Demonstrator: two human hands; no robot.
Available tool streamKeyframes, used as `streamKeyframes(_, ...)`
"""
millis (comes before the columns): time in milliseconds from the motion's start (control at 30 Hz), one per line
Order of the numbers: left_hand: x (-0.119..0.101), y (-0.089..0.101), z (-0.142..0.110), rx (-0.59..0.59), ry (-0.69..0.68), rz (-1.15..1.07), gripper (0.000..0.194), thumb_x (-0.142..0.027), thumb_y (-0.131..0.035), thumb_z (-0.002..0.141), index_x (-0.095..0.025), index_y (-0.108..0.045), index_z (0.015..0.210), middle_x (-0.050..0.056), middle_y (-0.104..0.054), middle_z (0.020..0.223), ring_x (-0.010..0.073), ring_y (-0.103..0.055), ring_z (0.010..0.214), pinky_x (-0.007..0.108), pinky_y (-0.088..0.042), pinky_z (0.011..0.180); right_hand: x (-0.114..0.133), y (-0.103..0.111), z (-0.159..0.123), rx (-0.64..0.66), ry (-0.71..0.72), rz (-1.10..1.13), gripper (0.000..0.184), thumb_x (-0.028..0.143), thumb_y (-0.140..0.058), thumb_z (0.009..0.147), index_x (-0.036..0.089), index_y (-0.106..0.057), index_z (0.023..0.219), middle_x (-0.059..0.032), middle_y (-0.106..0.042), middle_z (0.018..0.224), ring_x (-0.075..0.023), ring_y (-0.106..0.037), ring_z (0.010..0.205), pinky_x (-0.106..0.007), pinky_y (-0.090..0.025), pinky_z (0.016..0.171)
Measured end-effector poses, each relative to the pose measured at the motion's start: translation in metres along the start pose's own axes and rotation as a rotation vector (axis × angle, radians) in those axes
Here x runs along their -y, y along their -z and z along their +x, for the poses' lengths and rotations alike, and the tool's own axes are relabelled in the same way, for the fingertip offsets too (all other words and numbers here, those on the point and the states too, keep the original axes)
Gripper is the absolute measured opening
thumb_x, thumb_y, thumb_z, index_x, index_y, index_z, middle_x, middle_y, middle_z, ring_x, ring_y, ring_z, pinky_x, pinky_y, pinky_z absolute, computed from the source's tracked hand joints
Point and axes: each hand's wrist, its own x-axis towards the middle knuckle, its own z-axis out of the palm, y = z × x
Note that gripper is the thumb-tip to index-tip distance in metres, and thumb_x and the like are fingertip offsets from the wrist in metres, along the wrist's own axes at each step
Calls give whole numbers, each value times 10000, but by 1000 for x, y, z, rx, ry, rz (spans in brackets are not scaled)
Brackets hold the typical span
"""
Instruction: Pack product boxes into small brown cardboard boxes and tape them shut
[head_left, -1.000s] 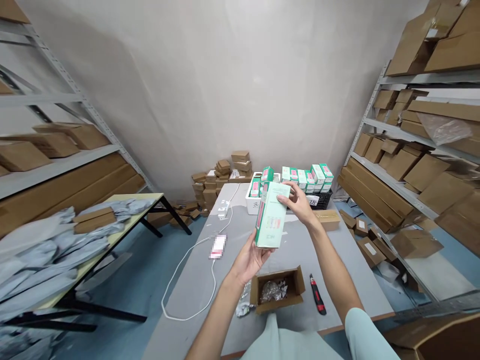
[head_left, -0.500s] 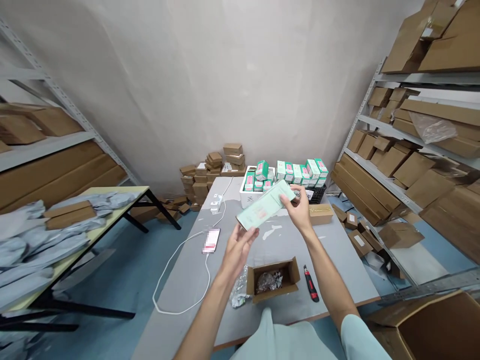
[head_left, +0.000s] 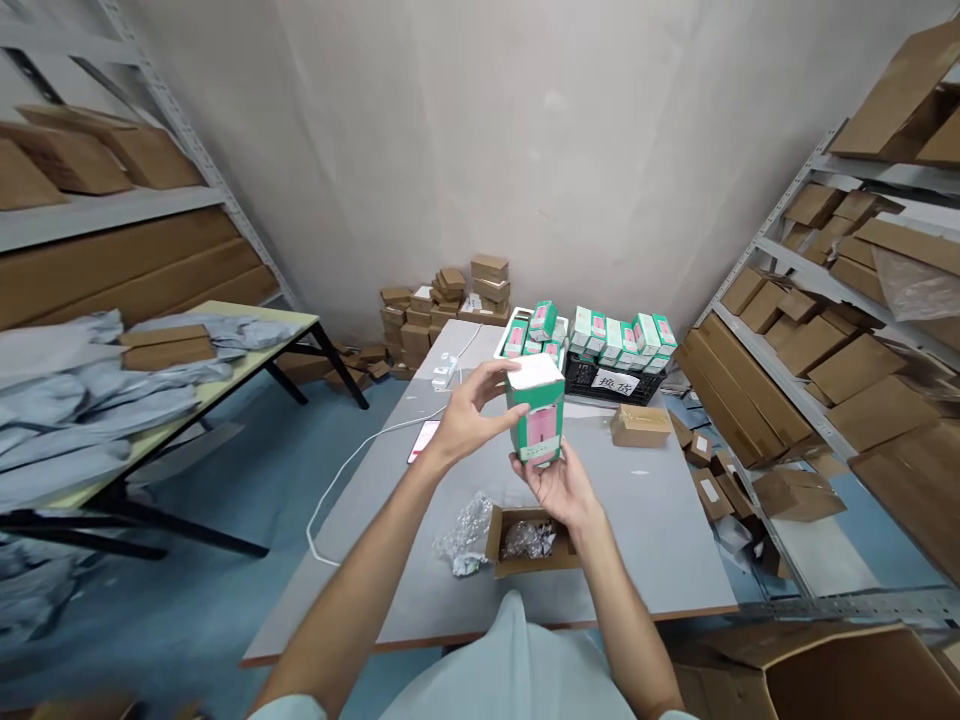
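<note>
Above the table I hold a green and white carton (head_left: 536, 430) with a pink panel, its white end tilted up toward me. My left hand (head_left: 472, 412) grips its upper left side, thumb on the front and fingers at the back edge. From below, my right hand (head_left: 559, 487) cups the bottom end. Beneath my hands an open brown cardboard box (head_left: 536, 562) holds crumpled clear plastic. Bubble wrap (head_left: 466, 535) lies just left of that box.
Similar cartons fill a white bin (head_left: 501, 345) and a black crate (head_left: 577, 378) at the back. A closed brown box (head_left: 641, 426) sits at right. A phone (head_left: 424, 440) with a white cable lies at left. Shelves of boxes (head_left: 817, 345) stand at right.
The carton has been turned from its pale printed side to its green and pink side. My left hand moved up to its top, my right hand down under it. The knife is out of sight.
</note>
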Motion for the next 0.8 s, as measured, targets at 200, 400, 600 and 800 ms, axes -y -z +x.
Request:
streamKeyframes(200,14,9,8,-170,43,50,697,-607,-1046,748,-222,-801,1275,127,-843,1311,307,-847,1169,395,-718,1001,-23,8,-10,-60,141,-364,653,741,-788,1042,202,-667,1390,-171,-851,1236,-293,-896,973,-350,-745,700)
streamKeyframes(400,26,12,6,-273,83,96,640,-601,-1029,763,-211,-820,1225,122,-850,1282,306,-851,1125,391,-721,967,-47,22,-15,-332,931,-960,874,526,-1081,766,288,-628,1474,-191,-634,1648,-334,-726,1433,-485,-695,1143)
streamKeyframes(600,29,4,-1,-286,129,139,664,-605,-1030,762,-221,-774,1240,116,-814,1319,286,-840,1094,348,-713,874,-52,22,-5,-348,1023,-1245,554,489,-904,912,282,-714,1389,-186,-754,1437,-367,-757,1313,-591,-650,1187)
streamKeyframes(800,31,12,1,-242,154,81,752,-788,-958,830,-243,-742,1301,150,-778,1437,314,-795,1269,307,-680,849,-39,17,-12,-256,802,-890,592,476,-980,835,275,-719,1327,-111,-805,1319,-271,-800,1151,-432,-714,1044)
